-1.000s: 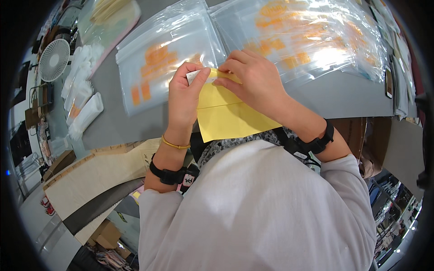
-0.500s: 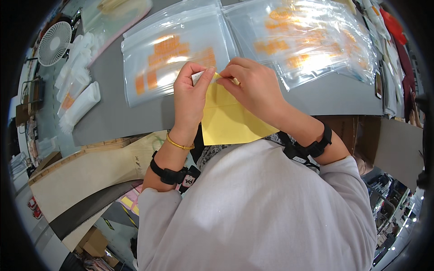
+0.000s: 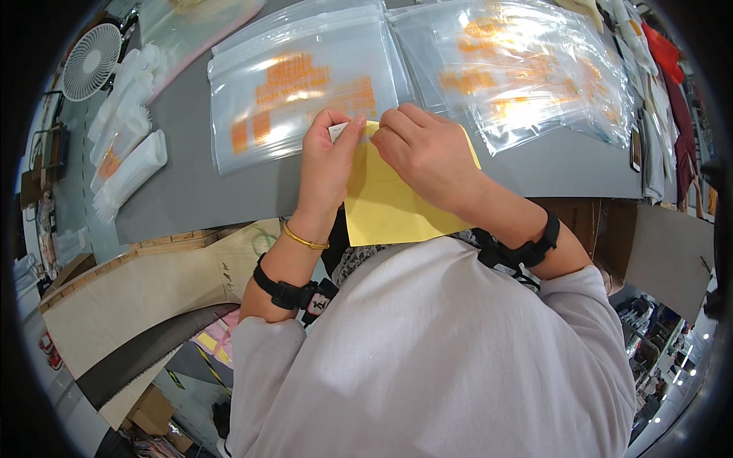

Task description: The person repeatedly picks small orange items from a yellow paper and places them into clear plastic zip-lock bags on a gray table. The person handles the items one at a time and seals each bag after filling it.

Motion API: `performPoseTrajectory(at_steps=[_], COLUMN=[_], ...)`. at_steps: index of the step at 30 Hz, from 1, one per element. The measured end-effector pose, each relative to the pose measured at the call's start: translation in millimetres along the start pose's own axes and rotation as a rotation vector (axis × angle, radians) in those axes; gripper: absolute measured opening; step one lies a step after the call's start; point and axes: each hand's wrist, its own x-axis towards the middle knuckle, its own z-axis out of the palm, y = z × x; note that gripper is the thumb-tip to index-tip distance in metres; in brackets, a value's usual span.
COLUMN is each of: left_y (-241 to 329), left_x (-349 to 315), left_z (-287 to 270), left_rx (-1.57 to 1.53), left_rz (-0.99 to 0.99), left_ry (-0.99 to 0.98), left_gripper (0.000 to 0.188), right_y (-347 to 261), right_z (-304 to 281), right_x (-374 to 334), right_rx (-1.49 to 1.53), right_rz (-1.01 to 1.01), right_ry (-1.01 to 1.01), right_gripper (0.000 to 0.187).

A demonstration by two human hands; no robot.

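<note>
A yellow sheet of paper [image 3: 393, 210] hangs in front of me at the table's near edge, its lower part close to my shirt. My left hand [image 3: 328, 160] pinches the sheet's upper left corner between thumb and fingers. A small white piece [image 3: 337, 132], perhaps a label or tag, shows between that thumb and fingers. My right hand [image 3: 427, 156] is closed at the sheet's top edge, just right of the left thumb, with its fingers curled under. Its fingertips are hidden, and the right part of the sheet lies behind this hand.
Clear plastic zip bags with orange print lie in a left stack [image 3: 305, 42] and a right stack [image 3: 527, 126] on the grey table [image 3: 206, 195]. Rolled plastic bags [image 3: 134, 172] lie at the left edge, near a white fan [image 3: 92, 62]. A cardboard box [image 3: 672, 248] stands lower right.
The right hand has turned, its fingers curling closer to the paper. More of the sheet's upper right shows beside that hand. The left hand keeps its pinch, shifted slightly right.
</note>
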Motion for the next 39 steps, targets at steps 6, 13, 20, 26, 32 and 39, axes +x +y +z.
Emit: performPoseTrajectory(at_steps=[6,13,20,26,32,39], left_y=[16.6,28.9,31.2,31.5,28.6,26.7], left_x=[-3.5,1.6,4.6,6.2,8.3,4.9], left_z=[-11.4,-17.2,-12.8,-11.0,-10.3,-11.2], left_rx=[0.488,1.087,1.282,1.366,1.422,1.307], left_rz=[0.163,0.651,0.627,0.695,0.746,0.698], left_ry=[0.053,-0.292,-0.384,-0.398,-0.414,-0.379], left_gripper=[0.014,0.010,0.010,0.011,0.011,0.008], right_y=[27.7,84.5,80.7,71.3,62.6,75.9], right_z=[-17.4,30.2,54.4,54.9,47.4,35.6], right_x=[0.1,4.0,3.4,1.1,0.8,17.8], right_rx=[0.577,0.735,0.491,0.441,0.272,-0.059], right_rz=[0.476,0.598,0.525,0.514,0.444,0.478], right_ry=[0.036,-0.097,-0.181,-0.096,-0.092,-0.103], right_gripper=[0.005,0.012,0.017,0.011,0.017,0.034])
